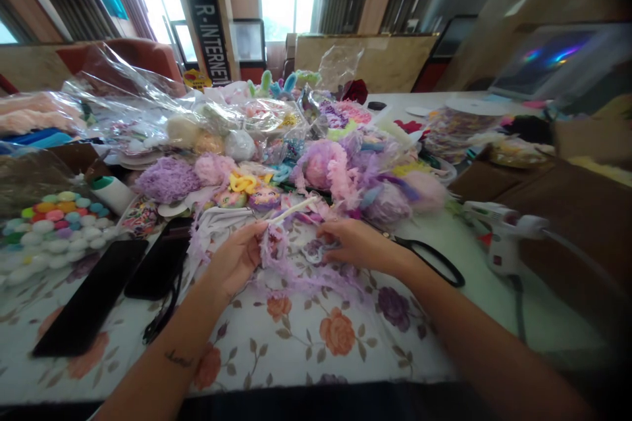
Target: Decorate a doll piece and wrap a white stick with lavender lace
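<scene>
My left hand is closed, its fingertips pinching a thin white rod that slants up to the right. Lilac fuzzy yarn hangs from beside those fingertips and trails right across the flowered cloth. To the right, my right hand has its fingers curled at a pale lilac loop of the yarn; blur hides the exact grip. Black-handled scissors lie partly under my right forearm. Just beyond my hands sit small colourful face-shaped pieces and a purple-pink yarn heap.
Two black phone-like slabs lie at left, near a bag of pompoms and a white spool. A white glue gun with its cord stands at right by a brown box. Plastic-wrapped craft supplies pile up behind.
</scene>
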